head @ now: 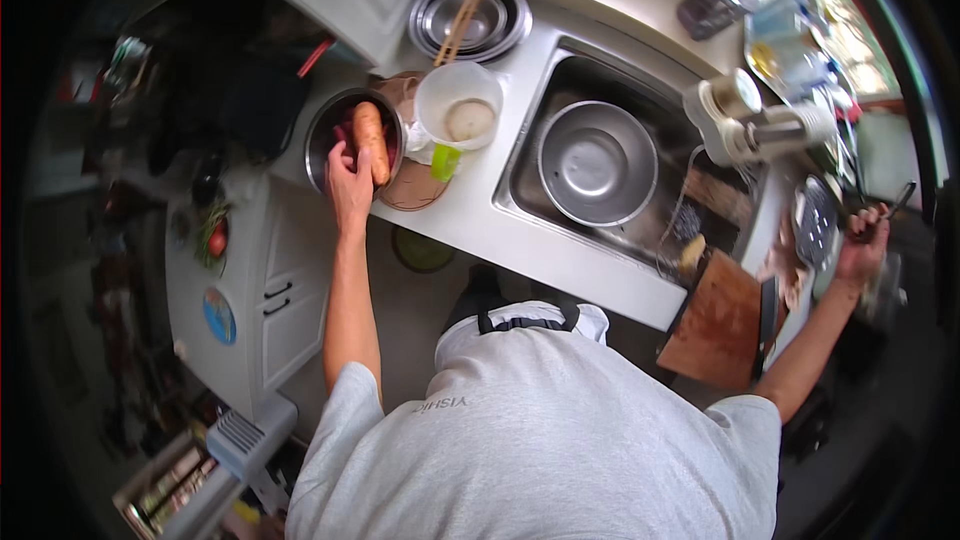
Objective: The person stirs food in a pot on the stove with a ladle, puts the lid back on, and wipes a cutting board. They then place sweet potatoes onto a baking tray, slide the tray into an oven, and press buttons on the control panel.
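Observation:
My left hand (350, 184) reaches into a metal bowl (313, 157) on the left of the counter, its fingers against a carrot (369, 136). Reddish pieces lie under the carrot. Whether the fingers grip it firmly cannot be told. Far to the right, my right hand (864, 240) is closed around a dark, slim handle (903, 197); what tool it belongs to is unclear. Beside the bowl stands a translucent plastic jug (459, 106) with a green handle. A large metal basin (598, 163) sits in the sink.
Nested metal bowls with wooden chopsticks (459, 24) lie behind the jug. The steel sink (517, 199) fills the middle. A wooden cutting board (712, 322) leans at the counter's right end, with a dark-edged blade-like object beside it. White holders (724, 116) stand right of the sink.

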The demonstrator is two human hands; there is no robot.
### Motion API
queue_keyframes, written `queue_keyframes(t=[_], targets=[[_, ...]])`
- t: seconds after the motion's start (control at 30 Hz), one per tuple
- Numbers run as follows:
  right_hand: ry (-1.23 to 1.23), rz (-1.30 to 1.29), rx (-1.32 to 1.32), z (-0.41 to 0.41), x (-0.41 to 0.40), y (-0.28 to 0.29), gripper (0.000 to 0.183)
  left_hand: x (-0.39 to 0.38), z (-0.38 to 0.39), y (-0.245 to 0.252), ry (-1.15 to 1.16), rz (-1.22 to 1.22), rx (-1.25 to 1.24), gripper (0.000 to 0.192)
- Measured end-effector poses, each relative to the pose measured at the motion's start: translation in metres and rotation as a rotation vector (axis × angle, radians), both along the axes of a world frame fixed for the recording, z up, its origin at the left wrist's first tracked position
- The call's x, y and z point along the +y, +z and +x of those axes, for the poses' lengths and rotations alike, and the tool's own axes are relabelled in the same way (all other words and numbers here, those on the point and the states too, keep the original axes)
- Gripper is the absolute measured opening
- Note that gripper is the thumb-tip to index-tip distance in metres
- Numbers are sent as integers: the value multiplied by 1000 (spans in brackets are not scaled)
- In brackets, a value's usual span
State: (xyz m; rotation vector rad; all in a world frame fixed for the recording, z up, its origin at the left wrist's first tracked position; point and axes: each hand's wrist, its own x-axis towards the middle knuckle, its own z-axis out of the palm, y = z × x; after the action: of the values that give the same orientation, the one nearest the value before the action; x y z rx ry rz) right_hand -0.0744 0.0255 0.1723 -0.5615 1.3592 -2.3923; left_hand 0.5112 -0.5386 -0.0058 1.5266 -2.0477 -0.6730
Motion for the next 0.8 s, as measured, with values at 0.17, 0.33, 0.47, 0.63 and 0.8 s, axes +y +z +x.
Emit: queue_keyframes(t=[0.17,0.33,0.47,0.63,0.8], targets=[[-118,149,-21,203,-42,3,23,-17,-48,-3,-81,71,-244,77],[-75,375,-140,324,-100,-42,28,-37,-26,-28,-78,191,44,80],[4,481,-176,380,-117,-106,25,-27,0,-6,-104,220,716,51],[44,516,-323,416,-130,-155,14,20,28,54,-225,630,1114,47],[163,687,-326,408,-139,-187,14,63,45,60,-314,647,1257,47]])
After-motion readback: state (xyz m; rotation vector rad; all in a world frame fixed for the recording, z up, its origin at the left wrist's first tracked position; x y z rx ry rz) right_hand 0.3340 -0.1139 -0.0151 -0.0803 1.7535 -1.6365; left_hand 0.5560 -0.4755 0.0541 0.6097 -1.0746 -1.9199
